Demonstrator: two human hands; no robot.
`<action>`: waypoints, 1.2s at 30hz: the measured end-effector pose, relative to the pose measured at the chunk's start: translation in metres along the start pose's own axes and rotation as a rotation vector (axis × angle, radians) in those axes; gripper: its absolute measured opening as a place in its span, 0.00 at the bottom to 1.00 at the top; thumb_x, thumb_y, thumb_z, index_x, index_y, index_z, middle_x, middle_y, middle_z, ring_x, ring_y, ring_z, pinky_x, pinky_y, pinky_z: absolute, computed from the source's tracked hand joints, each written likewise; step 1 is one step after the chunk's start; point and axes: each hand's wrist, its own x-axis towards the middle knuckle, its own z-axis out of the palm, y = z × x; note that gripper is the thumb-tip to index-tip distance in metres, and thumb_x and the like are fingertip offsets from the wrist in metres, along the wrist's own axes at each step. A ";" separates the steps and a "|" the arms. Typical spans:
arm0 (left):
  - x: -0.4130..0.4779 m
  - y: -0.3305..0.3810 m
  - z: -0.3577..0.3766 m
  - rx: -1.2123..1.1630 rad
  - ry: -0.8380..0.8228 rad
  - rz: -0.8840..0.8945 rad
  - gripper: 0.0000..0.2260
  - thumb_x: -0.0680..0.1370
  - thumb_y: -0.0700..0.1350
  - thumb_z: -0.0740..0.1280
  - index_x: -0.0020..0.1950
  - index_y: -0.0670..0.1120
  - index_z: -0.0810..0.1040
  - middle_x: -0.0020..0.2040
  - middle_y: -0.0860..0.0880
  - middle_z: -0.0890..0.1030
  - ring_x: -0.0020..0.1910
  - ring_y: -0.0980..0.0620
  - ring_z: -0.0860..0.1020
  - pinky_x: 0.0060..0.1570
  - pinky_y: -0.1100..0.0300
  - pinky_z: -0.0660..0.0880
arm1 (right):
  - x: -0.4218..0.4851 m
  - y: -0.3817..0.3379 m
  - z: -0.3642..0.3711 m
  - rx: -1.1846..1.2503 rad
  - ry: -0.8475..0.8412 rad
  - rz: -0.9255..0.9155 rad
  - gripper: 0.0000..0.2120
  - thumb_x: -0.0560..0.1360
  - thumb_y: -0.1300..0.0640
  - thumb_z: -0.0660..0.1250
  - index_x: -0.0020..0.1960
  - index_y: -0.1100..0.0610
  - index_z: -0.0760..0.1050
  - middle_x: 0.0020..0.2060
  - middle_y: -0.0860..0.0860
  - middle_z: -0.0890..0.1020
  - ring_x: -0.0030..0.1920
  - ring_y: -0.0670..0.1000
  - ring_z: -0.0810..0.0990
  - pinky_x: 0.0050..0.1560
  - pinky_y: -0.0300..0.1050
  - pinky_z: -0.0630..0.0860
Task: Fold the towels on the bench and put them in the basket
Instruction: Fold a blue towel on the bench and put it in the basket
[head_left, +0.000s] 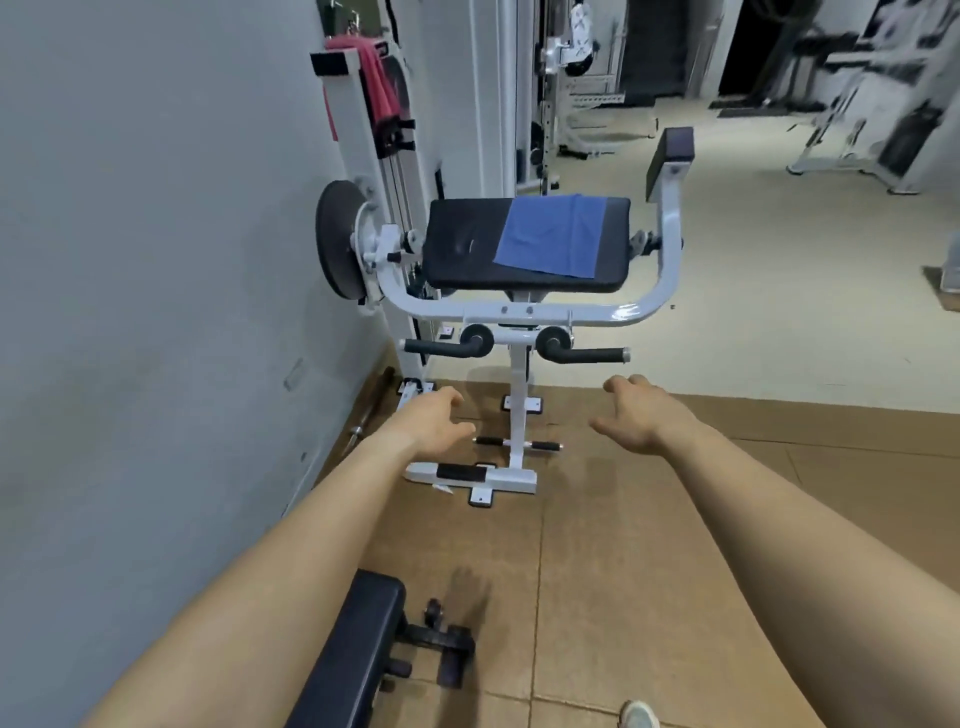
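A: Blue towel (551, 235) spread flat on right half of padded bench (467, 244). Ahead of and above both hands, well apart from them.

B: Long axis?

A: Far to near across the pad, skewed slightly leftward toward the near edge. Near hem at the pad's front lip.

B: Hands?

A: Left hand (434, 423) and right hand (636, 415) out low, palms down, fingers loosely curled, holding nothing.

B: Nearer one?

A: Right, by a little; more in line with the cloth. Likely a forward, upward reach for the near corners first.

B: Basket?

A: Not in view.
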 end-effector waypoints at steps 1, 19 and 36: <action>0.015 0.019 0.000 0.008 0.006 0.012 0.24 0.79 0.54 0.67 0.74 0.48 0.68 0.69 0.46 0.75 0.65 0.47 0.75 0.66 0.50 0.72 | 0.011 0.018 -0.008 0.005 0.008 0.009 0.30 0.78 0.43 0.63 0.75 0.56 0.63 0.72 0.58 0.68 0.68 0.61 0.72 0.66 0.57 0.72; 0.289 0.277 -0.006 0.043 0.046 0.046 0.24 0.79 0.56 0.66 0.73 0.49 0.69 0.68 0.47 0.75 0.62 0.47 0.76 0.61 0.51 0.74 | 0.232 0.243 -0.151 0.086 0.018 0.015 0.29 0.79 0.44 0.62 0.75 0.55 0.62 0.70 0.55 0.68 0.65 0.58 0.74 0.62 0.55 0.74; 0.586 0.241 -0.041 -0.140 0.053 -0.145 0.25 0.80 0.54 0.66 0.74 0.47 0.67 0.70 0.47 0.73 0.64 0.46 0.75 0.62 0.49 0.74 | 0.566 0.233 -0.203 -0.034 -0.061 -0.134 0.25 0.77 0.44 0.63 0.69 0.55 0.67 0.64 0.56 0.71 0.60 0.60 0.75 0.58 0.55 0.75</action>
